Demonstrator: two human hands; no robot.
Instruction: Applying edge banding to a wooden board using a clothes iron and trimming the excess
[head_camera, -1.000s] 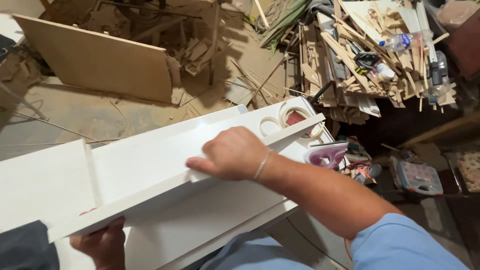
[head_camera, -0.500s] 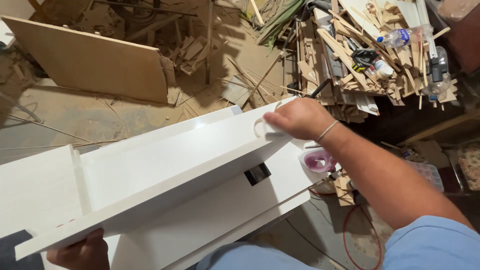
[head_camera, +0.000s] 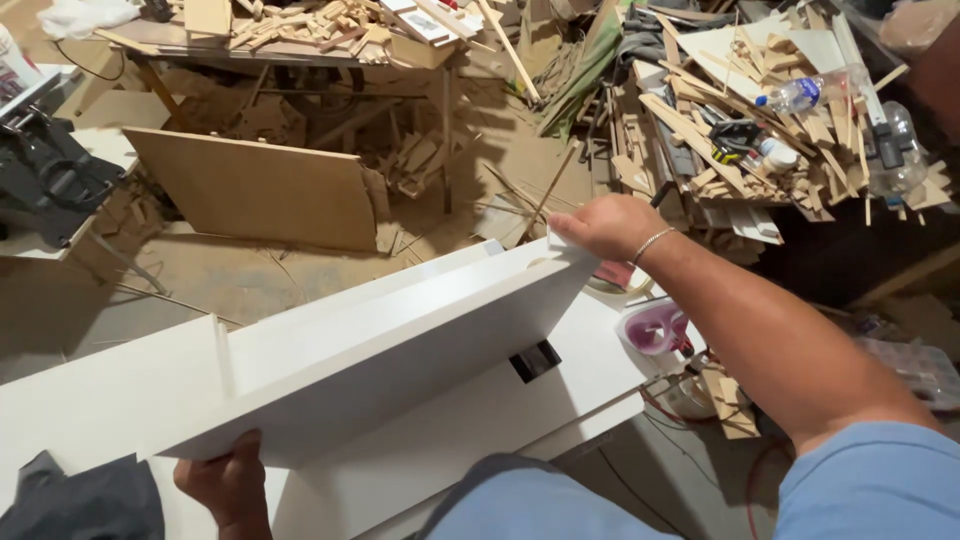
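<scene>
A long white panel (head_camera: 400, 350) is tilted up on edge over a white cabinet piece (head_camera: 110, 390) that has an upright divider. My right hand (head_camera: 605, 225) grips the panel's far right corner; a thin bracelet is on that wrist. My left hand (head_camera: 225, 485) holds the panel's near left lower edge from beneath, with only the fingers and knuckles showing. Below the panel lies another flat white board (head_camera: 590, 365) with a small black block (head_camera: 535, 360) on it.
A brown wooden board (head_camera: 260, 190) leans on the sawdust floor behind. A heap of wood offcuts (head_camera: 740, 130) with plastic bottles fills the right. A pink-lidded container (head_camera: 655, 330) sits beside the white board. A dark machine (head_camera: 45, 175) stands at left; a cluttered bench (head_camera: 290, 35) is behind.
My right hand slid along the panel's top edge from its middle to the far right corner. The panel has tipped up more steeply, and my left hand stays under its near end.
</scene>
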